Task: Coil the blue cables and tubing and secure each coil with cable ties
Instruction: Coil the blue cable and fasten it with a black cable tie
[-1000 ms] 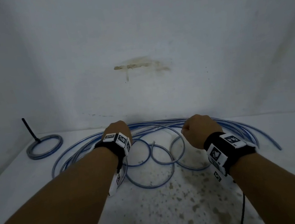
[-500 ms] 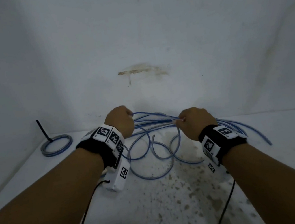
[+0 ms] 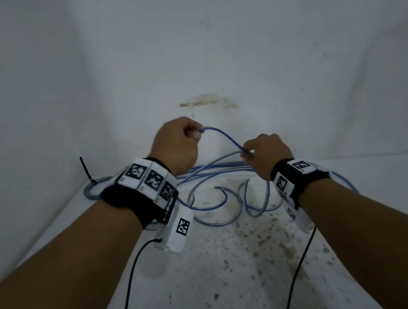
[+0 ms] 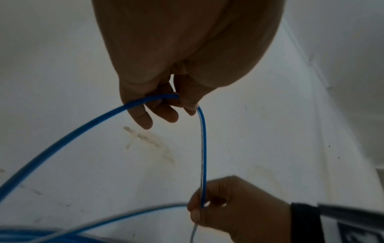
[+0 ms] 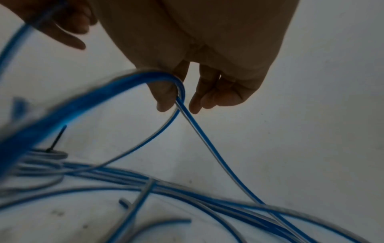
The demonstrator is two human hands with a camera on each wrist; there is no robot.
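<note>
Left hand (image 3: pixel 174 149) raised at centre-left, fingers curled round a thin blue flexible tube (image 3: pixel 223 138); right hand (image 3: pixel 267 156) lower and to the right pinches the same run, which arcs between them. The rest lies in loose loops (image 3: pixel 220 204) on the stained white surface (image 3: pixel 241 280) below the hands. Far left, a finished grey-blue coil (image 3: pixel 92 191) with a black cable tie (image 3: pixel 85 168) sticking up, probably cinched, though it's too small to confirm.

In the right wrist view the blue tubing (image 5: pixel 68 105) was smeared by blur toward nine o'clock and ran off the left edge. The finished coil (image 3: pixel 97 189) sat half hidden behind the left wrist band (image 3: pixel 147 188). The loose tubing ends (image 5: pixel 124 203) on the bench (image 3: pixel 241 280) were too blurred to count.
</note>
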